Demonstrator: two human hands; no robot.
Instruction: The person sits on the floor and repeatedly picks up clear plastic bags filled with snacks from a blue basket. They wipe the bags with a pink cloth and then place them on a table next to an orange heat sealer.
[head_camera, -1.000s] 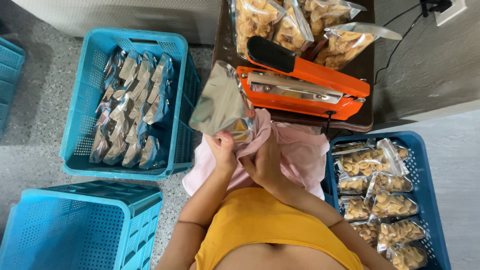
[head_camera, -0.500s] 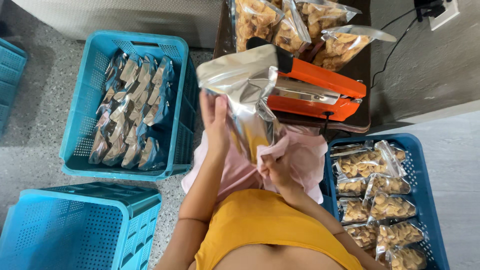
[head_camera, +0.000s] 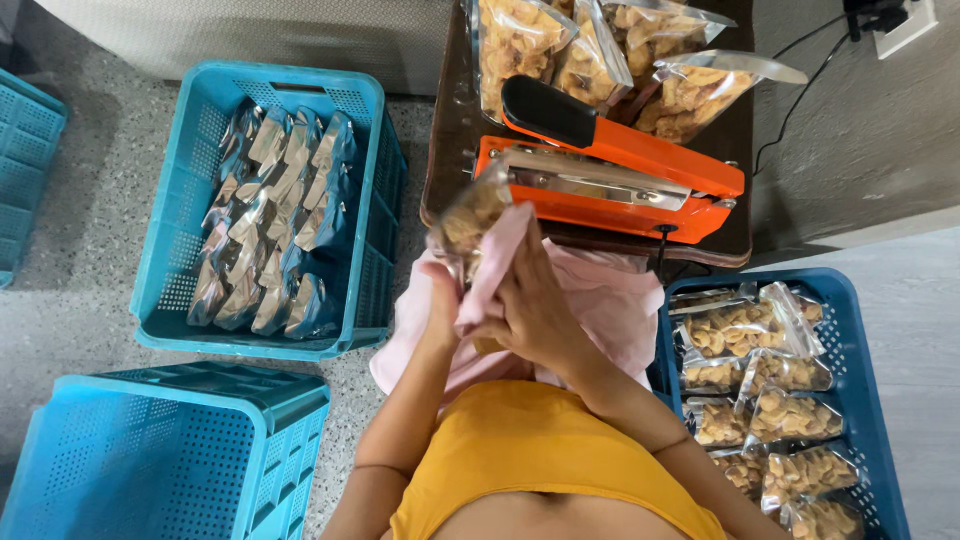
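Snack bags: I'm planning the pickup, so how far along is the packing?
Done: the blue crate on the left holds rows of finished bags. In hand: both hands, left and right, wipe one snack bag with a pink cloth before the orange heat sealer. Left: open bags on the table and a crateful at right.

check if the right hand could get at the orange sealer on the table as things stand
Probably yes, once freed. The right hand is wrapped with the pink cloth around a snack bag, just short of the orange sealer. Nothing lies between them, but both hands are occupied.
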